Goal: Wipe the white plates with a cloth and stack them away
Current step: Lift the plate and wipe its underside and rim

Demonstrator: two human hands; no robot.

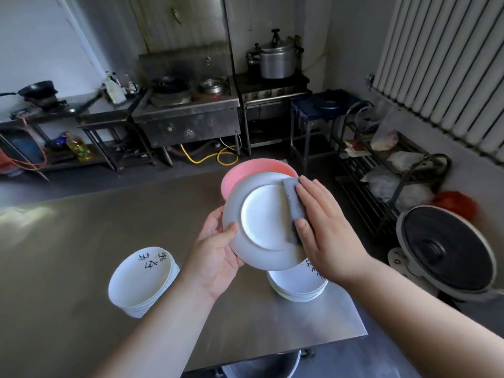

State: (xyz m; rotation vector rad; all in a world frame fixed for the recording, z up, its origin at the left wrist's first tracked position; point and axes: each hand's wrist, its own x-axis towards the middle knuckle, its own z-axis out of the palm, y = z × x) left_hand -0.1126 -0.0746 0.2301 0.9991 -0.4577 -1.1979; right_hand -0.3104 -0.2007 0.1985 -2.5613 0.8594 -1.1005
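Grey cloth (293,205) on white plate (261,219)

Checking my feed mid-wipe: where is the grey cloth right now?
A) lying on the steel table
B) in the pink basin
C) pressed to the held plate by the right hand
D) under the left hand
C: the right hand presses the grey cloth against the white plate, which the left hand grips by its rim.

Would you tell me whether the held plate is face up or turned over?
Turned over: the plate shows its raised foot ring.
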